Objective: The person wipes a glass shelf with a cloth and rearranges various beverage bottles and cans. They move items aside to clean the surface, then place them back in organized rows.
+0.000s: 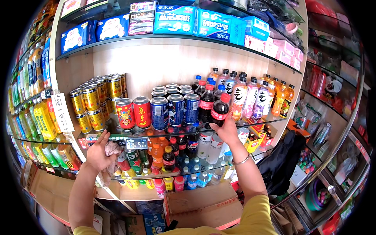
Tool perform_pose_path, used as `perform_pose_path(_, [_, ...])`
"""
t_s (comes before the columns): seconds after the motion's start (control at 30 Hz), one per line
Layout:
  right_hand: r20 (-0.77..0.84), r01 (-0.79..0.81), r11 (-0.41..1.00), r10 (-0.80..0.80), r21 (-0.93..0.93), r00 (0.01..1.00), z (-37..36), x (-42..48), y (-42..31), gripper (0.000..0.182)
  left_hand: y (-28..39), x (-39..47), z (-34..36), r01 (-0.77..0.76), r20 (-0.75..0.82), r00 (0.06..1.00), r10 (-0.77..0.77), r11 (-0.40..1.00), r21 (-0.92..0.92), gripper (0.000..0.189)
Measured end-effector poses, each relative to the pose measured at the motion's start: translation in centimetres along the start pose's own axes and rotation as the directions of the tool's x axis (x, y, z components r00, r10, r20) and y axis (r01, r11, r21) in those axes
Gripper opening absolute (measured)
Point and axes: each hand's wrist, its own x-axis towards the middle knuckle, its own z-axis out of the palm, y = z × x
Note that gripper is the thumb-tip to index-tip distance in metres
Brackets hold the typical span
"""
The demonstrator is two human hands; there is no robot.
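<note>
My right hand grips the lower part of a small cola bottle with a red cap and red label, at the front edge of the middle glass shelf. The bottle leans slightly, in front of other cola bottles. A crumpled, pale pinkish cloth is held in my left hand, whose fingertips reach to the shelf's front edge below the gold cans. Red cans and blue cans stand between my hands. My right fingers hide the bottle's base.
Fruit-drink bottles crowd the shelf to the right. A price tag hangs on the glass edge; more bottles fill the shelf below. Sanitary-pad packs line the shelf above. A cardboard box sits before me, a black bag at right.
</note>
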Motion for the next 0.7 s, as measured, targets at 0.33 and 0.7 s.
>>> perform_pose_path(0.33, [0.174, -0.177, 0.919, 0.25, -0.352, 0.952, 2.7, 3.3, -2.5, 0.085, 0.1, 0.2, 0.2, 0.004, 0.001, 1.0, -0.004, 0.999, 0.038, 0.089])
perform_pose_path(0.7, [-0.064, -0.059, 0.988, 0.051, -0.139, 0.997, 3.3, 2.3, -1.0, 0.057, -0.3, 0.0, 0.5, -0.018, -0.015, 1.0, 0.018, 0.999, 0.037, 0.09])
